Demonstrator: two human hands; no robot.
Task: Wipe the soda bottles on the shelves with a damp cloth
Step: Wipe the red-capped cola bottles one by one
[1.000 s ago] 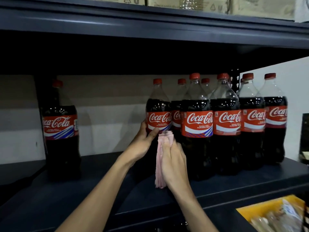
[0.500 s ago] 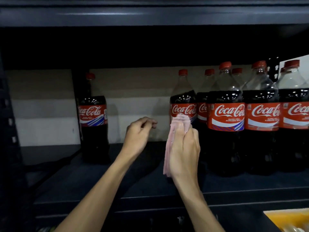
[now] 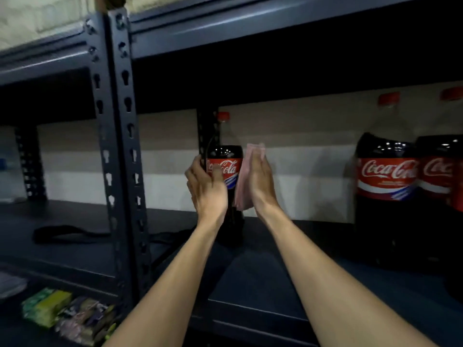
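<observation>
A lone cola bottle (image 3: pixel 226 156) with a red cap and red label stands upright at the back of the dark shelf (image 3: pixel 250 279). My left hand (image 3: pixel 206 190) curls around its left side at label height, thumb across the label. My right hand (image 3: pixel 260 181) holds a folded pink cloth (image 3: pixel 246 176) flat against the bottle's right side. Further right, a group of cola bottles (image 3: pixel 387 181) stands together, partly cut off by the frame edge.
A perforated metal upright (image 3: pixel 117 151) divides the shelving on the left. A black strap (image 3: pixel 67 234) lies on the left shelf. Small packets (image 3: pixel 67 314) sit on the lower level at bottom left. The shelf above (image 3: pixel 250 23) hangs low overhead.
Both hands left the grouped bottles and moved left to the lone bottle. My left hand now grips it, and the cloth in my right hand rests against its side.
</observation>
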